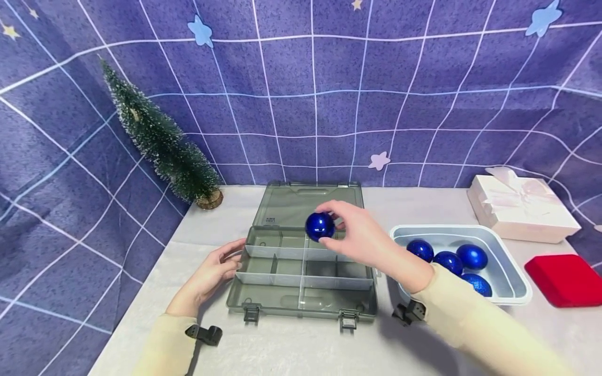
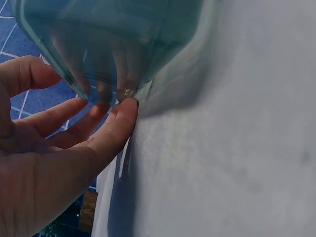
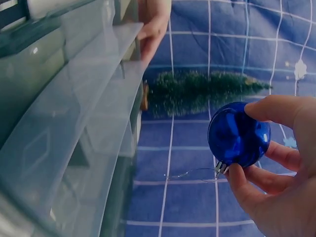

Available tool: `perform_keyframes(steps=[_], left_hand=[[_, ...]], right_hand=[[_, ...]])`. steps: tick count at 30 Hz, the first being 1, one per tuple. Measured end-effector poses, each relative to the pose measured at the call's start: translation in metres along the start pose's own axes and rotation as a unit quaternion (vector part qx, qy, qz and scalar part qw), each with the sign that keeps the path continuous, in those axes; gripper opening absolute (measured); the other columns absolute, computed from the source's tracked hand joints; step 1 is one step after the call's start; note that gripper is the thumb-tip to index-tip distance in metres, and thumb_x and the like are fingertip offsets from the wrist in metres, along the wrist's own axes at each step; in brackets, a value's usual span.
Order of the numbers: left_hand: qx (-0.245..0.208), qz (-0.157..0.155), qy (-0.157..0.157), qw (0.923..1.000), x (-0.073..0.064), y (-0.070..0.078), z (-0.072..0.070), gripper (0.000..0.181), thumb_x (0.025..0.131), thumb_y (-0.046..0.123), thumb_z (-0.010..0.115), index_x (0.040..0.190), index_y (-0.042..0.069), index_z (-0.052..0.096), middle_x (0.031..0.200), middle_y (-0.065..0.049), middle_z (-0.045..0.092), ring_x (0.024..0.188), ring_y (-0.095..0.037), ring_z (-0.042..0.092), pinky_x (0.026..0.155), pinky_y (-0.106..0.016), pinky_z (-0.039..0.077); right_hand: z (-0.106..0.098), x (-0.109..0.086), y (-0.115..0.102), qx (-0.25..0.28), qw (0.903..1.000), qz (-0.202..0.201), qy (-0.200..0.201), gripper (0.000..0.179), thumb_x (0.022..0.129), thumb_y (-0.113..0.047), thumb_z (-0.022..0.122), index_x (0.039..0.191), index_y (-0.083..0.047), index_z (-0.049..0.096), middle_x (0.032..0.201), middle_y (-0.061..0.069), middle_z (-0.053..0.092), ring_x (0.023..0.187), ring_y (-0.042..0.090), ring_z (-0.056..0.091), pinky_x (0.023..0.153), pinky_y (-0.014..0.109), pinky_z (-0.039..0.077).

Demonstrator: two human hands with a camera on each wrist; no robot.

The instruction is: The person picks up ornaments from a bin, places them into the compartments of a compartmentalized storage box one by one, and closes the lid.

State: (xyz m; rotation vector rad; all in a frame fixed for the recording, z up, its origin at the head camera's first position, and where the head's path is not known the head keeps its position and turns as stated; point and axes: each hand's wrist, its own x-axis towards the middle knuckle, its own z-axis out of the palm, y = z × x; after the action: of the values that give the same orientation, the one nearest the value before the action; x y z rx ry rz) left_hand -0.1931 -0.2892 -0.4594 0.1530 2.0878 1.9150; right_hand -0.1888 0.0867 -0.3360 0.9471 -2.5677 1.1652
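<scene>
My right hand [image 1: 352,230] pinches a shiny blue Christmas bauble [image 1: 320,226] between thumb and fingers, above the back compartments of an open divided plastic box [image 1: 277,295]. In the right wrist view, the bauble [image 3: 237,136] has a silver cap with a thin hanging thread [image 3: 190,173]. The grey-green box lies on the table with its lid [image 1: 308,201] folded back and bare compartments showing. My left hand [image 1: 216,269] rests against the box's left side; in the left wrist view, its fingertips [image 2: 129,106] touch the outer wall.
To the right, a pale tub [image 1: 512,284] holds several blue baubles [image 1: 472,257]. Beyond it are a white gift box [image 1: 522,209] with a bow and a red box [image 1: 566,279]. A small artificial tree [image 1: 160,141] stands back left, before a purple gridded cloth [image 1: 338,112].
</scene>
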Motion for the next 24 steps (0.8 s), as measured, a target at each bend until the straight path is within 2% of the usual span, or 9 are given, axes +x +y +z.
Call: perform_keyframes(steps=[9,15,19,24], left_hand=[[0.004,-0.006,0.013,0.9999,0.001,0.003,0.003,0.073,0.088,-0.013,0.047,0.158,-0.005,0.028,0.154,-0.032,0.033,0.102,-0.015,0.054,0.069,-0.018,0.047],[0.012,-0.011,0.019,0.9997,0.001,0.005,0.005,0.073,0.087,-0.012,0.047,0.158,-0.004,0.028,0.154,-0.033,0.035,0.095,-0.012,0.055,0.068,-0.018,0.046],[0.022,-0.013,0.027,0.9993,0.000,0.006,0.004,0.072,0.088,-0.011,0.047,0.157,-0.004,0.029,0.154,-0.033,0.036,0.102,-0.016,0.057,0.074,-0.021,0.049],[0.025,-0.011,0.024,0.9993,0.000,0.006,0.005,0.072,0.088,-0.011,0.048,0.157,-0.005,0.030,0.153,-0.033,0.036,0.102,-0.016,0.057,0.073,-0.020,0.049]], right_hand=[[0.032,0.028,-0.005,0.023,0.9992,-0.001,-0.031,0.050,0.079,-0.007,0.086,0.124,-0.006,0.064,0.121,0.007,0.068,0.103,0.023,0.065,0.084,0.036,0.057],[0.049,0.045,-0.002,0.035,0.9971,0.044,-0.050,0.047,0.081,-0.009,0.085,0.123,-0.010,0.065,0.118,0.005,0.069,0.103,0.022,0.065,0.086,0.034,0.055],[0.061,0.056,0.002,0.035,0.9953,0.067,-0.061,0.046,0.082,-0.012,0.085,0.123,-0.009,0.064,0.120,0.006,0.069,0.105,0.023,0.066,0.090,0.036,0.053],[0.074,0.069,0.010,0.020,0.9923,0.097,-0.075,0.046,0.083,-0.015,0.085,0.123,-0.009,0.064,0.122,0.011,0.069,0.102,0.025,0.067,0.092,0.039,0.052]])
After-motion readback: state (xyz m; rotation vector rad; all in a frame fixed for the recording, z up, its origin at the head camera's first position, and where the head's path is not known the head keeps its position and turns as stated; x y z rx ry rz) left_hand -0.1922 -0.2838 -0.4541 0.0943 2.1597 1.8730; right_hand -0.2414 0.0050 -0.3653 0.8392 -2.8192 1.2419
